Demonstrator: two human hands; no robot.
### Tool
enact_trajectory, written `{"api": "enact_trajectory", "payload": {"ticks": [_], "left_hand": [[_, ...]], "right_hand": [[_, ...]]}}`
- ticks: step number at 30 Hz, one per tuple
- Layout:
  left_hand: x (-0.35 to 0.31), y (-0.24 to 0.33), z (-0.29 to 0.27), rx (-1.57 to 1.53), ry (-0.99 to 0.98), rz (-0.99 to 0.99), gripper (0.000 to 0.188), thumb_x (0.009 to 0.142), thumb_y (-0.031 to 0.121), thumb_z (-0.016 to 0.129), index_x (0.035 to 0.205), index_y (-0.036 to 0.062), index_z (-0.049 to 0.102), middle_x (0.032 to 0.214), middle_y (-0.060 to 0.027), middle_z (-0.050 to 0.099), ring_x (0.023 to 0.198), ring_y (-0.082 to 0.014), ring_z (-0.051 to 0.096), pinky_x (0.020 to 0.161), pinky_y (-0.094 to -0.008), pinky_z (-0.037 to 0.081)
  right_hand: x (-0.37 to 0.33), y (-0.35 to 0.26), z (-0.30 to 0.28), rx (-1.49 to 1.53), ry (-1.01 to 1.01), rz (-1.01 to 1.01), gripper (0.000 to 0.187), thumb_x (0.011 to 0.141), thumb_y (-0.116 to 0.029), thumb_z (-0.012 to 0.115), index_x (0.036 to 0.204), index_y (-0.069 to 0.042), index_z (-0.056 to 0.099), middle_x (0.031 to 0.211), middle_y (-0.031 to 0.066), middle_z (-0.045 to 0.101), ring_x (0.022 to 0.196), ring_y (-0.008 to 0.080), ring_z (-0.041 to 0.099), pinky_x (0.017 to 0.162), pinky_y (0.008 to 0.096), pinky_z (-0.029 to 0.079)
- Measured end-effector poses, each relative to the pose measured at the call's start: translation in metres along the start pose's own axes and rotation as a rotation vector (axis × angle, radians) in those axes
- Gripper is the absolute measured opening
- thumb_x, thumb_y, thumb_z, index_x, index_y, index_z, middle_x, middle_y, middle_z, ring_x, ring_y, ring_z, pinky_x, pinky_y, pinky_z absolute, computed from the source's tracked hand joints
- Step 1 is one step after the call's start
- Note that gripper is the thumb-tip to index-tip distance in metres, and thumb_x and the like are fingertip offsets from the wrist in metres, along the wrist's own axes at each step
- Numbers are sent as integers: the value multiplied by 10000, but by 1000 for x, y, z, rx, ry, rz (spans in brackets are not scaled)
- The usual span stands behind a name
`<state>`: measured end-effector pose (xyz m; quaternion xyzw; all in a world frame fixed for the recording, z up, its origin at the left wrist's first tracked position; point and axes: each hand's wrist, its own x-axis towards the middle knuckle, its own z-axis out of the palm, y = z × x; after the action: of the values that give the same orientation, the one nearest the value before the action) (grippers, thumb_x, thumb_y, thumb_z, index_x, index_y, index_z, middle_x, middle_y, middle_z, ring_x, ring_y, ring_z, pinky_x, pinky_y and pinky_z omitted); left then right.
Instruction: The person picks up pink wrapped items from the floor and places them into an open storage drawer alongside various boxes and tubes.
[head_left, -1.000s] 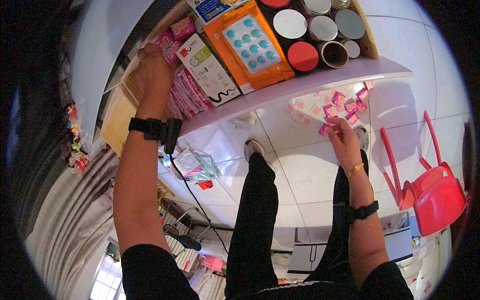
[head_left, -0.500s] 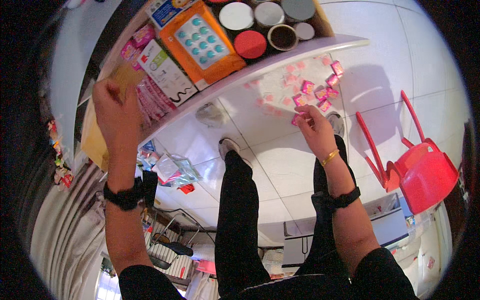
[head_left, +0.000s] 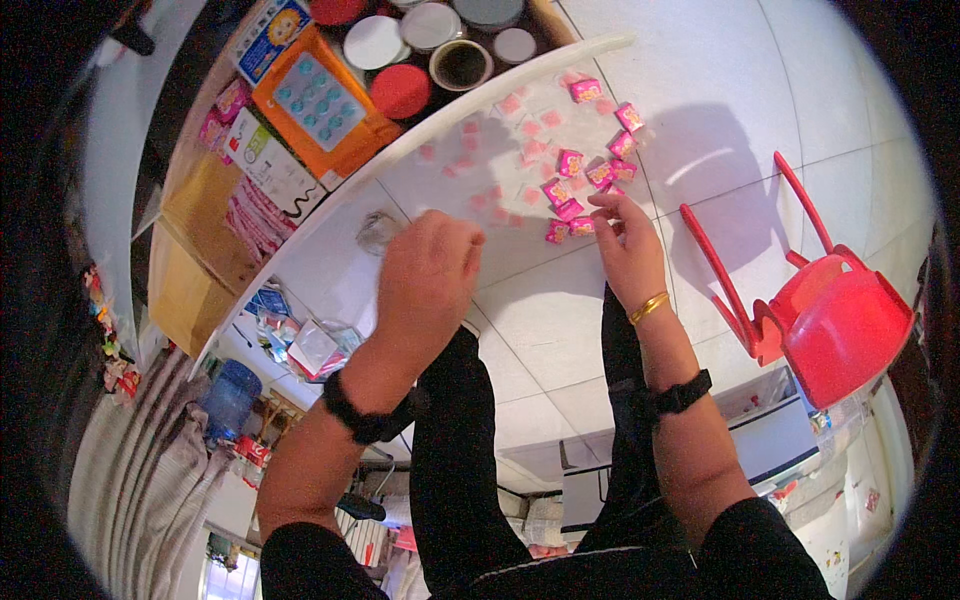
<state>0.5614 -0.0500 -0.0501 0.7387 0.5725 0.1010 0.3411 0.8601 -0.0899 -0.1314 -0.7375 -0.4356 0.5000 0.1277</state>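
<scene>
My left hand (head_left: 430, 285) hovers over the floor in the middle, its fingers curled in and slightly blurred. Whatever those fingers might hold is hidden. To its right, my right hand (head_left: 628, 250) has its thumb and fingers apart beside a small pink wrapped sweet (head_left: 581, 228), with nothing visible between them. Several more pink wrapped sweets (head_left: 570, 163) lie loosely grouped just beyond that hand. Paler pink-and-clear pieces (head_left: 533, 150) are scattered to their left.
An open drawer with a curved white front (head_left: 400, 140) fills the upper left. Inside are an orange box (head_left: 355, 140), lidded jars (head_left: 400, 92), pink packets (head_left: 258, 222) and a tan box (head_left: 200, 230). A red chair (head_left: 840, 320) stands at right. Plastic bags (head_left: 320, 345) lie lower left.
My left hand has come out from over the drawer and swung right toward the middle. My right hand no longer pinches a sweet; one now lies beside its fingertips. The view has shifted.
</scene>
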Motion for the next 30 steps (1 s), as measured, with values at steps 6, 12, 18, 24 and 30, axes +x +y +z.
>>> {"api": "enact_trajectory", "payload": {"ticks": [6,12,18,24,30], "left_hand": [[-12,-24,211,26,-314,-10,169,1037,97,777,1200,68,743,1161,-181,731,1111,-428,734,967,-564,604],[-13,-35,390,182,-350,80,117,1026,128,731,1129,76,752,1130,-148,730,1084,-365,762,900,-530,646],[-3,-43,506,363,-412,132,92,1013,172,749,1092,124,749,1116,-96,718,1094,-315,776,864,-523,640],[-16,-69,548,452,-270,269,74,995,225,734,1064,205,748,1102,-14,669,1097,-227,692,916,-436,560],[-33,-95,544,417,-279,265,77,993,211,716,1061,204,751,1100,-3,661,1134,-228,653,935,-452,540]], "right_hand": [[8,40,-39,54,1,3,257,1132,-119,734,1373,-55,798,1247,161,850,1023,303,807,912,413,639],[16,75,-74,73,-1,32,284,1129,-111,742,1405,-63,789,1226,155,837,1022,286,806,918,410,641],[30,128,-96,89,-3,27,284,1126,-91,743,1405,-55,783,1154,132,814,937,214,763,892,356,623],[29,141,-89,34,-14,18,283,1124,-84,740,1401,-47,782,1141,136,810,949,231,775,896,364,626],[13,129,-58,-4,-38,41,286,1126,-95,749,1406,-44,781,1149,163,825,971,266,801,912,396,642]]}}
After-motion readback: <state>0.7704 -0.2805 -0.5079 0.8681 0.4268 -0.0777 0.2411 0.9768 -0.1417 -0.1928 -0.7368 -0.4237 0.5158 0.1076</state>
